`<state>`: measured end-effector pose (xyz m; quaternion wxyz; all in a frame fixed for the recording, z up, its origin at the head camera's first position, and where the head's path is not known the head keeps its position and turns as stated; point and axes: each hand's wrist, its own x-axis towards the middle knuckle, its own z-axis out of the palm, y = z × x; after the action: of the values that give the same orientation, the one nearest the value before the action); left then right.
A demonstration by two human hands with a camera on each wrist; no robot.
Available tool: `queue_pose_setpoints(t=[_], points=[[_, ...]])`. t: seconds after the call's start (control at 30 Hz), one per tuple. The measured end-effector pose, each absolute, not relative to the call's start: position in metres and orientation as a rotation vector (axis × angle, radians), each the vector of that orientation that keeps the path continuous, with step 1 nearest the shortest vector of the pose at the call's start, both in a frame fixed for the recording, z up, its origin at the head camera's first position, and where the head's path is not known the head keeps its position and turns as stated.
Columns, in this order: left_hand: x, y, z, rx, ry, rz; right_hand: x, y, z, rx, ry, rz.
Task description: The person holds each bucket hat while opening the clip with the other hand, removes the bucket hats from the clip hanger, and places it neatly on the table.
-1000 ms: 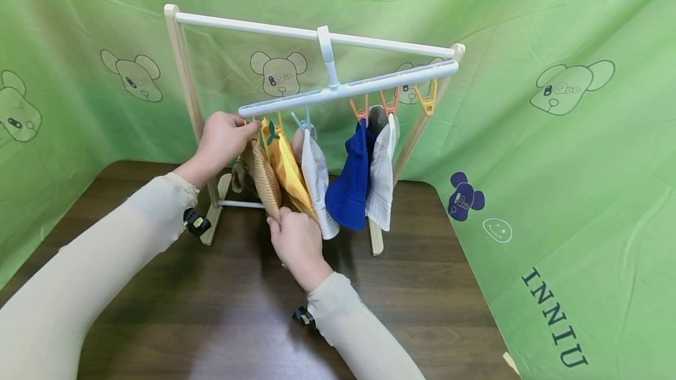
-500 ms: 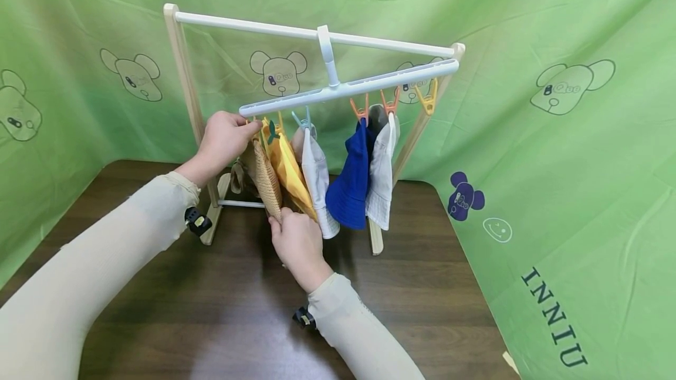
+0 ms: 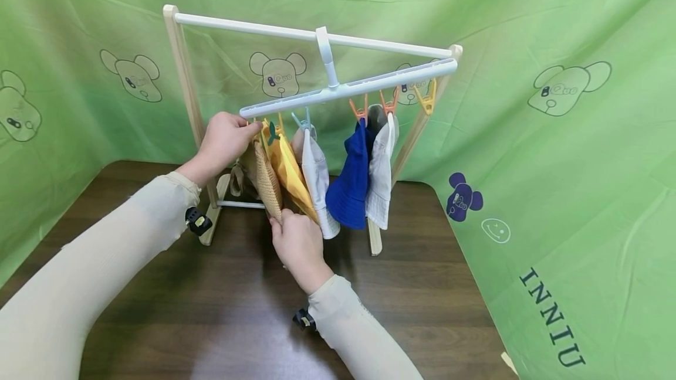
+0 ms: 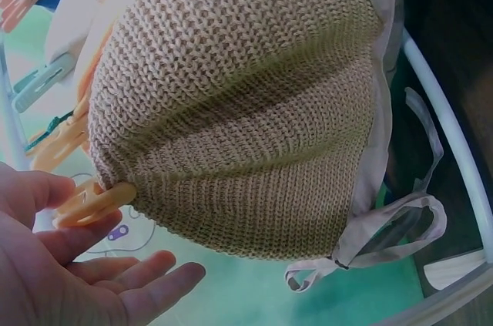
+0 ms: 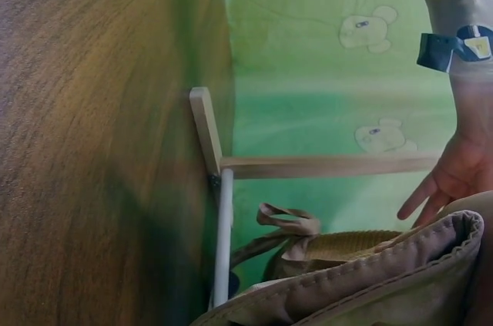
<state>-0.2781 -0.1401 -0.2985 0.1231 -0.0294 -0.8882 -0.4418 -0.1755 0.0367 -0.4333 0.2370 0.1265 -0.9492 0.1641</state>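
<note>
A tan knitted hat [image 4: 246,110] with grey lining and ribbon ties hangs by a yellow clothespin [image 4: 92,204] at the left end of the pale blue hanger [image 3: 391,80]. My left hand [image 3: 224,136] pinches that clothespin between thumb and index finger, the other fingers spread. Lower down, my right hand [image 3: 300,248] holds the hat's bottom edge between thumb and fingers. Close to the right of it hangs a yellow hat [image 3: 291,175] with a green leaf. In the right wrist view, the hat's stitched brim [image 5: 362,287] fills the bottom and hides most of the right hand.
A white bucket hat [image 3: 317,180], a blue bucket hat [image 3: 348,183] and another white one [image 3: 381,180] hang farther right. A yellow clothespin [image 3: 428,101] hangs bare at the right end. The wooden rack [image 3: 182,69] stands on a brown table [image 3: 243,298] before green cloth.
</note>
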Motion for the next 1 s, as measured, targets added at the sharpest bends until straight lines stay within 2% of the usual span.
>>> queue_pose_setpoints(t=[1.0], points=[[-0.281, -0.149, -0.3, -0.095, -2.576, -1.382, -0.172, 0.04, -0.443, 0.358, -2.597, 0.491]])
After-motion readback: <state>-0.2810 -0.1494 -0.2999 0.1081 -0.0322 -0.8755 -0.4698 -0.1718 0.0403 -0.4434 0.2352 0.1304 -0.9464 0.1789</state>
